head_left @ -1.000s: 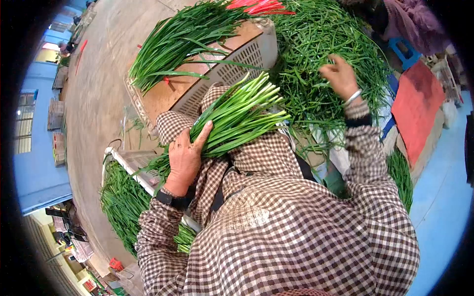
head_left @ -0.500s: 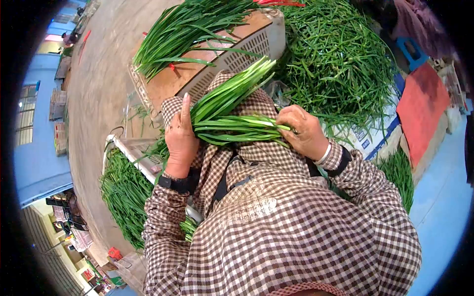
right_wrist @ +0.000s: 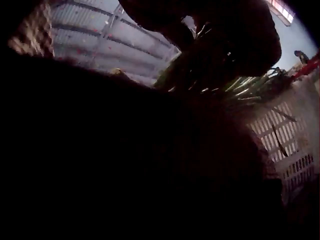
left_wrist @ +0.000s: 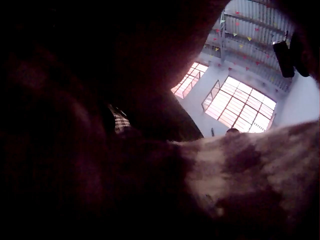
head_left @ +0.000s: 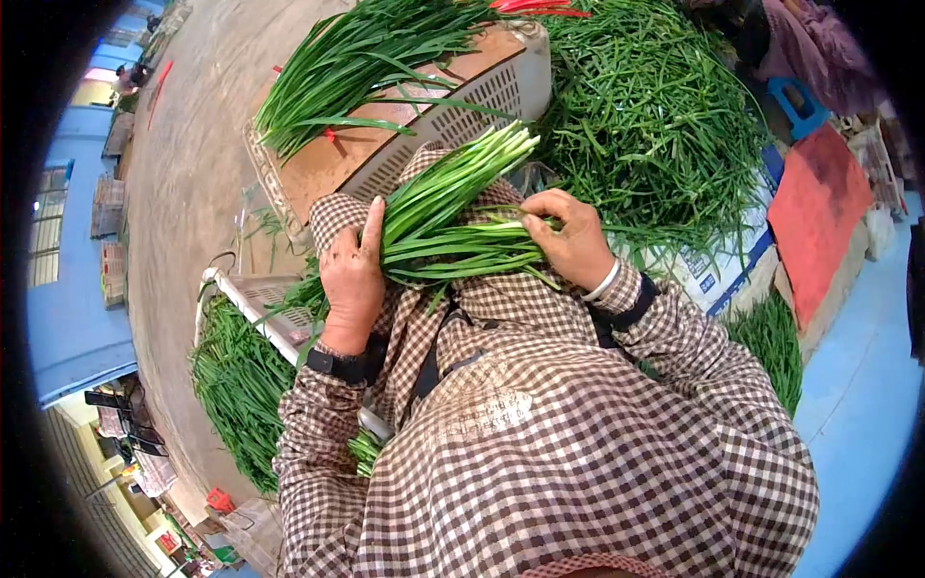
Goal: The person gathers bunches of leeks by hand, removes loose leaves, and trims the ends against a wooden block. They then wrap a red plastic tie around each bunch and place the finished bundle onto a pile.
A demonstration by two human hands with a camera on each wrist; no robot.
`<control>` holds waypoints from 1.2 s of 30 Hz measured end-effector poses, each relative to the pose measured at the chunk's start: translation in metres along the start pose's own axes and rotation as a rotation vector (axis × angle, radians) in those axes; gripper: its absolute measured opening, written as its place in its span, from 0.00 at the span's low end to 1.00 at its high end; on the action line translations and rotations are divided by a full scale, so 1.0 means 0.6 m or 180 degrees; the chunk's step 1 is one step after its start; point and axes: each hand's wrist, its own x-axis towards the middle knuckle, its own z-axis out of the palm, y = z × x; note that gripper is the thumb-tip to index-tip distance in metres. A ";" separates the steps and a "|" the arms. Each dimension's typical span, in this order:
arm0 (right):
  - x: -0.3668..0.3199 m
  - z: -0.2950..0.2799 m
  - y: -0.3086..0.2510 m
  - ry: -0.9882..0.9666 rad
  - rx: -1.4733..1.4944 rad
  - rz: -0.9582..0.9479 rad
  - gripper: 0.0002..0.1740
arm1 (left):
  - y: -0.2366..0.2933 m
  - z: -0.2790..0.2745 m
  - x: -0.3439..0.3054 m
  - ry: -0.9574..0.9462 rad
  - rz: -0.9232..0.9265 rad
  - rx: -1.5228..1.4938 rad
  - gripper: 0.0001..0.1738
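Note:
A bunch of garlic chives (head_left: 438, 197) lies across the person's lap, its pale stem ends toward the right. The left hand (head_left: 352, 279) grips the leafy side, its index finger pointing up along the bunch. At the lower stem ends, the right hand (head_left: 568, 236) pinches a few chives between thumb and fingers. The stems fan into an upper and a lower group. In the right wrist view the right hand (right_wrist: 240, 40) shows dark against the ceiling, with stems beside it. The left wrist view is mostly dark sleeve.
A large loose heap of chives (head_left: 646, 135) lies ahead to the right. Ahead, an upturned white crate (head_left: 482, 101) with a brown board (head_left: 299, 183) bears another bunch and red ties (head_left: 540, 8). A crate of chives (head_left: 236, 395) stands at the left. A blue stool (head_left: 798, 106) is at far right.
The right hand has come back from over the heap to the stem ends at the lap, then shifted slightly left. The left hand keeps its hold as its index finger turns more upright.

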 end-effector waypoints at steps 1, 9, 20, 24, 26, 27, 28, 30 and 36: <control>-0.001 -0.001 0.004 0.0116 0.0155 0.0012 0.06 | 0.000 0.002 0.000 0.0067 0.0024 -0.0042 0.37; 0.014 -0.093 0.039 -0.0600 0.2464 0.1914 0.12 | 0.000 0.006 -0.002 0.0138 0.0072 -0.0177 0.36; 0.143 -0.060 0.030 -0.2587 -0.0257 0.1066 0.24 | 0.003 0.005 -0.001 0.0082 0.0137 -0.0073 0.36; 0.143 -0.022 0.051 -0.2859 -0.0340 0.0044 0.19 | 0.002 0.006 -0.003 0.0064 0.0140 -0.0083 0.36; 0.141 -0.038 0.037 -0.2737 0.0341 0.0045 0.16 | 0.002 0.006 -0.003 0.0104 0.0147 -0.0085 0.36; 0.137 -0.045 0.028 -0.2578 0.0573 0.0245 0.14 | 0.003 0.007 -0.004 0.0155 0.0156 -0.0079 0.36; 0.133 -0.046 0.030 -0.2210 0.0650 0.0159 0.14 | 0.004 0.008 -0.004 0.0153 0.0162 -0.0089 0.36; 0.128 -0.053 0.029 -0.1706 0.0577 0.0218 0.13 | 0.003 0.009 -0.003 -0.0006 0.0100 0.0031 0.37; 0.092 -0.038 0.034 -0.0942 0.1533 0.0959 0.11 | 0.003 0.010 -0.003 0.0088 0.0124 -0.0044 0.37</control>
